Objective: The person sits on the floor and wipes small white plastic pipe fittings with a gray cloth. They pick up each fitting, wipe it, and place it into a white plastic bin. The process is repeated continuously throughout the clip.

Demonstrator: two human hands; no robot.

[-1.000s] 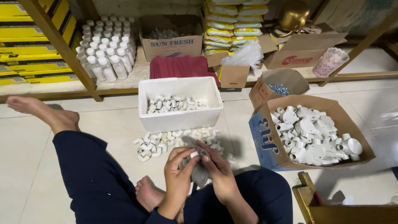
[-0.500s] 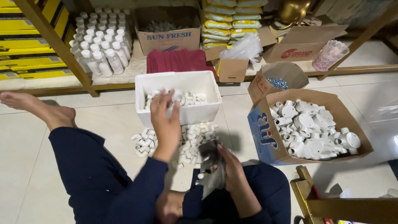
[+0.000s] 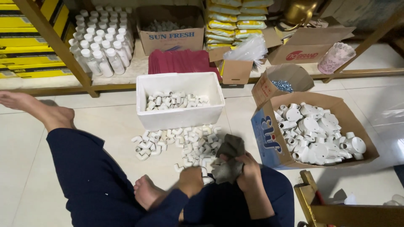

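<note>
A white foam box (image 3: 180, 118) is standing on the tiled floor at the far side, holding white elbow fittings, and a cardboard box (image 3: 269, 138) of larger white junction fittings is sitting at the right. Between them and the person, a loose pile of white elbow fittings (image 3: 185, 144) is lying on the floor. The right hand (image 3: 248, 170) is gripping a crumpled grey cloth (image 3: 228, 162) just near the pile, while the left hand (image 3: 190, 180) is curling closed at the pile's near edge; I cannot tell what it is pinching.

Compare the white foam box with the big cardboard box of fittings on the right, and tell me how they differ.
The white foam box is rigid foam and sits square and level; the cardboard box is brown, printed on its side, flaps open, tipped toward the camera. The foam box holds small white elbow fittings in a shallow layer; the cardboard box is heaped with larger round fittings. Both stand open on the tiled floor.
</note>
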